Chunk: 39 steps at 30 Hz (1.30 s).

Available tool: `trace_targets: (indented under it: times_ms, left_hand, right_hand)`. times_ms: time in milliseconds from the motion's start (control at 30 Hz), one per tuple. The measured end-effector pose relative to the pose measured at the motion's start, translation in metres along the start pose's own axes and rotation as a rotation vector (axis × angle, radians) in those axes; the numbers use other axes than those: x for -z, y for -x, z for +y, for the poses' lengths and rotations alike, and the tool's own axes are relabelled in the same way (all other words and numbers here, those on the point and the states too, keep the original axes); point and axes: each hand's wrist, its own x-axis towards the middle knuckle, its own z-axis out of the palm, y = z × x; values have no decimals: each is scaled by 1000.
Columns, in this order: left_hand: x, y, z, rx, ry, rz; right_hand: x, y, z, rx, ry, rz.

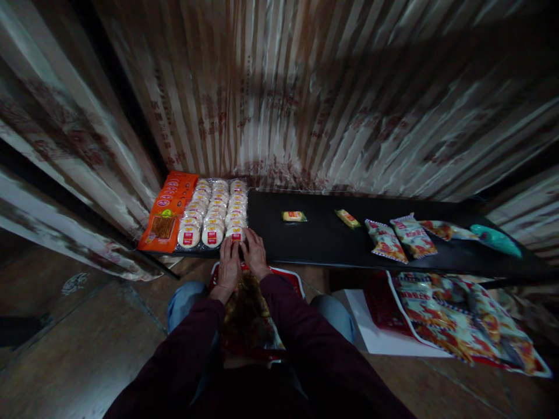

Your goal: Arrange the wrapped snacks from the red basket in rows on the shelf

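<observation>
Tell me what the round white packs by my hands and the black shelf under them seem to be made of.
The round white packs: clear glossy plastic film, judging by the glints on each wrap, over pale discs, probably rice crackers. The black shelf: smooth, fairly matte dark board, maybe painted wood or laminate; the look leaves it open.

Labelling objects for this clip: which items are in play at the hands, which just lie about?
In hand: left hand, right hand, rows of round white packets, bag on the lap.
Lying about: orange packs, yellow bars, patterned snack packs, teal pack, big printed bag on the floor.
</observation>
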Motion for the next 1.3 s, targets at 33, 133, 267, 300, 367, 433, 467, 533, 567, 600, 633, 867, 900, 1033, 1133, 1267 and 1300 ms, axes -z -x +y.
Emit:
trace_targets:
  times_ms: [33, 133, 267, 300, 367, 433, 467, 533, 567, 600, 633, 867, 900, 1033, 1133, 1267, 1300]
  left_hand:
    - [1, 1, 0, -2, 3, 2]
    - [3, 4, 0, -16, 16, 3]
    - [6, 7, 0, -23, 0, -13]
    - [7, 8, 1, -19, -9, -20]
    - [8, 9, 3, -11, -27, -29]
    - [8, 12, 6, -9, -45, -33]
    - [9, 13, 7, -11, -57, -35]
    - [10, 16, 11, -27, -88, -42]
    - [11, 17, 13, -41, -104, -45]
    - [12, 19, 15, -58, -118, -47]
    - [14, 22, 17, -79, -127, -48]
    - [12, 63, 23, -136, -71, -192]
    - [10, 72, 22, -105, -73, -243]
    - [4, 114, 17, 125, -146, -425]
    - [6, 137, 17, 262, -154, -495]
    - [13, 147, 22, 309, -43, -614]
    - [15, 147, 23, 301, -23, -636]
  right_hand:
    - [0, 1, 0, -13, 3, 9]
    - [0, 5, 1, -42, 2, 31]
    - [-1, 9, 2, -47, -4, 33]
    - [-1, 11, 2, -46, -4, 37]
    - [-1, 14, 2, -47, -3, 54]
    - [-1, 19, 3, -41, 2, 73]
    - [0, 22, 3, -33, 7, 83]
    - [1, 31, 2, -7, 19, 103]
    - [2, 36, 2, 8, 24, 116]
    - [3, 41, 2, 22, 27, 131]
    - [5, 46, 2, 35, 29, 147]
    - [12, 91, 13, 68, 43, 162]
    - [13, 97, 14, 68, 54, 159]
    - [17, 122, 20, 26, 130, 80]
    - [21, 142, 29, -152, 216, -29]
    - [22, 168, 51, -522, 305, -189]
    - [22, 173, 57, -584, 281, -255]
